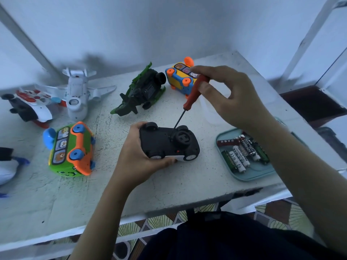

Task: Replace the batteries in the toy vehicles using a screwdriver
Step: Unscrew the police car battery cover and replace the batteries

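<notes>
At frame centre the left hand (137, 158) is gripping the upturned car (165, 143) on the desk (187, 177); the right hand (225, 94), upper right, is pinching the screwdriver (189, 102), its shaft slanting down-left, tip meeting the car's underside.

Left hand (139, 156) holds upturned black toy car (169, 142) on counter (187, 177); right hand (231, 98) pinches red screwdriver (194, 92), tip on underside. Batteries (242, 152) in tray (257, 175).

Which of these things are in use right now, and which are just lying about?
In use: black car, held by left hand; screwdriver in right hand; batteries in tray.
Lying about: white plane, green plane, green bus, yellow bus, red-white toy.
</notes>
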